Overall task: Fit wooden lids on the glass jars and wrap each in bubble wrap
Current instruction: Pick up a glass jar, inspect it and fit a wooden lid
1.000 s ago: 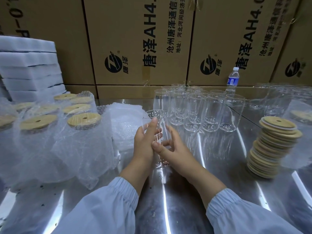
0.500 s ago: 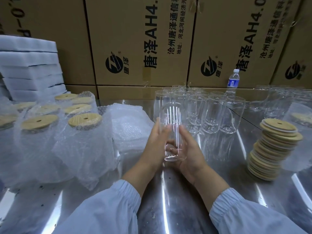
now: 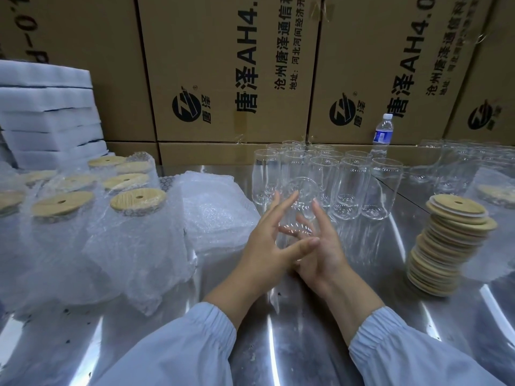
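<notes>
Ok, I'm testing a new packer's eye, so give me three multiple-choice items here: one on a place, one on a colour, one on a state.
1. The stack of loose lids stands: A. at the person's left B. at the person's right C. on a carton
2. The water bottle has a label that is: A. red B. blue C. green
3. The jar between the left hand and right hand is: A. lidded and wrapped B. lidded only C. bare
Answers: 1 B, it stands right of both hands; 2 B, a blue band under the white cap; 3 C, no lid or wrap shows on it.
</notes>
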